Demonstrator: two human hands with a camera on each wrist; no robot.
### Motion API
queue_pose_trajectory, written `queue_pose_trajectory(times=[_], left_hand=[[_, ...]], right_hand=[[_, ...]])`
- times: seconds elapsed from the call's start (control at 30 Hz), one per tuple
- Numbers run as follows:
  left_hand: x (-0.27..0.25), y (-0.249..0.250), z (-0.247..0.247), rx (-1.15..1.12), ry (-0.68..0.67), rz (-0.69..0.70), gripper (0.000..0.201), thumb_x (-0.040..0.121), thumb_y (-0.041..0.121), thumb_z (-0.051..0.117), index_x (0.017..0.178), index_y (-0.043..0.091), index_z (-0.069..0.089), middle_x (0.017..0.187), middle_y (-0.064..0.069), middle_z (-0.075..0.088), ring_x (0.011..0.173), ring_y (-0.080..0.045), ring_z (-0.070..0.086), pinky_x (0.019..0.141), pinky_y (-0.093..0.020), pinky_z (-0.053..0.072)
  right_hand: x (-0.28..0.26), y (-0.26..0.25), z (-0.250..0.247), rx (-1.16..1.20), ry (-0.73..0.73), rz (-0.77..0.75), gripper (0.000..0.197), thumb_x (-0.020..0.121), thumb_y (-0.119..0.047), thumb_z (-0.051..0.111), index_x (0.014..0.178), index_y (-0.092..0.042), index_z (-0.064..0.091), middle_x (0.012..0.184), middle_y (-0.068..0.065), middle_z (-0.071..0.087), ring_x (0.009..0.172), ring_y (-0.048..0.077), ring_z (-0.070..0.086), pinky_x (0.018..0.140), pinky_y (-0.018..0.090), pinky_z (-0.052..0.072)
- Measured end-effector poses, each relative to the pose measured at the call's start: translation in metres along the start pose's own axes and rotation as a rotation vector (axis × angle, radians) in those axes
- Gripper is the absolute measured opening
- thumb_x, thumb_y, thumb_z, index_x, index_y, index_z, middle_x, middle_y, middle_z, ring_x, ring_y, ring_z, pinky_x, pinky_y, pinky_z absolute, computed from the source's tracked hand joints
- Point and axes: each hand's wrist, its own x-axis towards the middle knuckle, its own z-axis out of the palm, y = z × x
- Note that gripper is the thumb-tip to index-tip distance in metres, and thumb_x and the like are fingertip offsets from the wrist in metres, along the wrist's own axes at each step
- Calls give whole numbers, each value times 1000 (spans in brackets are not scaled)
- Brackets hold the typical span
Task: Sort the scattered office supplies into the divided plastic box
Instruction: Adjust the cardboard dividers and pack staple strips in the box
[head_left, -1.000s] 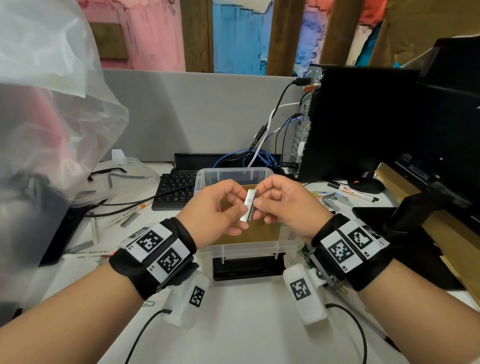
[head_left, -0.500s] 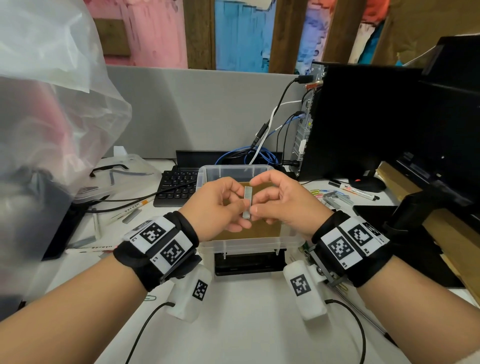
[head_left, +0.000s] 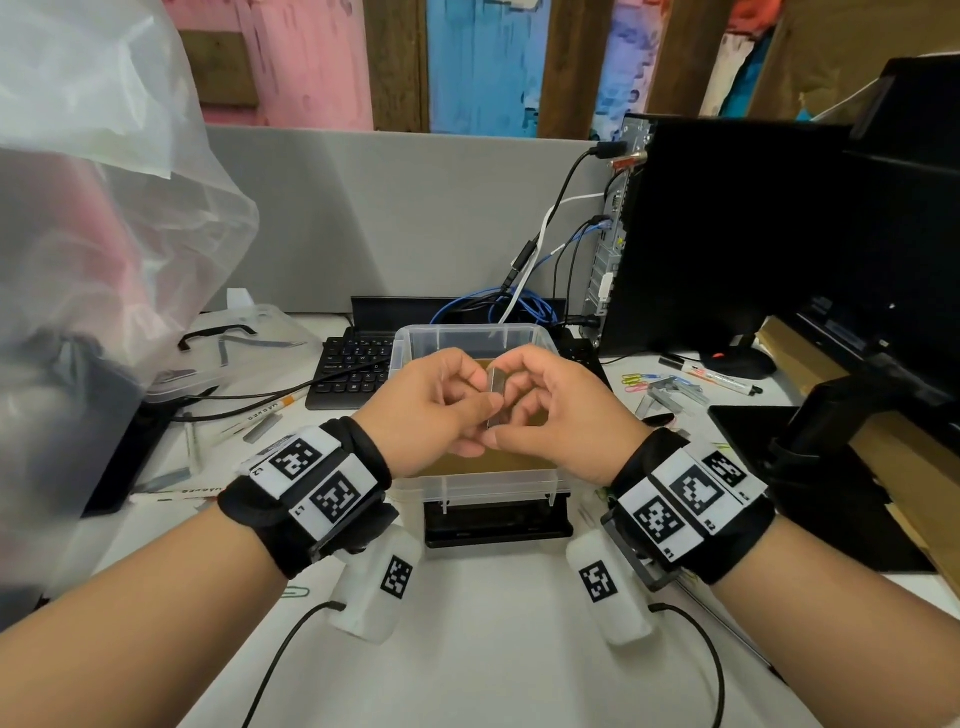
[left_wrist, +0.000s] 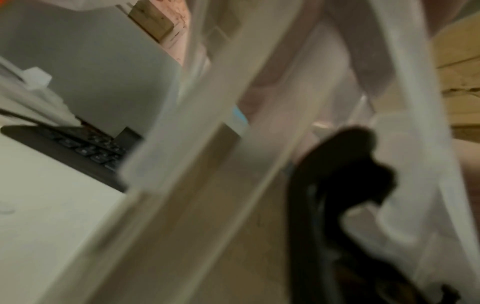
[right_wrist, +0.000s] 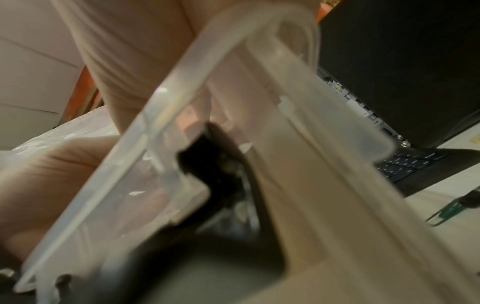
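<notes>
A clear plastic box (head_left: 472, 332) with a brown bottom stands in front of me on the white desk. Above its open top both hands hold a small silver strip of staples (head_left: 496, 397) upright. My left hand (head_left: 434, 410) pinches it from the left, my right hand (head_left: 545, 410) from the right, thumb at its lower end. Both wrist views are blurred and show the box wall (left_wrist: 233, 144) (right_wrist: 311, 144) close up, with fingers dimly seen through it. More supplies lie on the desk: coloured paper clips (head_left: 638, 381), staple strips (head_left: 670, 392), a marker (head_left: 719, 375).
A black keyboard (head_left: 345, 371) lies behind and left of the box, with cables (head_left: 493, 306) behind it. A computer tower (head_left: 727, 234) and monitor stand at the right. A clear lid (head_left: 234, 348) and a large plastic bag (head_left: 93, 234) are at the left. Pens (head_left: 260, 415) lie near the keyboard.
Both hands have lifted slightly and moved back over the box, and the staple strip has turned from tilted to upright between the fingers.
</notes>
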Motion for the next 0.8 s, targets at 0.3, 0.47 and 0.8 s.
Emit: queue_pose_trajectory(times=[0.3,0.47,0.8], left_hand=[[2,1,-7,-179,-69,-23,13,87,-1,59,91,8,50,57,-2,62,58,-14,65,72,-40,59],[3,-1,-8,-188,-48,-19,13,87,0,59,91,7,50,59,-4,61,58,-15,64,69,-39,60],[0,3,-12,-70,-65,53,11,84,9,63,87,8,53,65,-7,65,73,-22,71,69,-34,60]], right_hand=[[-1,0,-1,-7,3,-45,54,70,-12,81,115,-25,56,95,6,64,70,24,62,73,38,57],[-1,3,1,-47,9,-61,62,72,-12,80,125,-27,51,99,-1,63,77,20,65,78,33,57],[-1,-14,-17,-27,-87,-123,36,88,8,54,111,-16,67,101,0,72,96,11,67,90,25,51]])
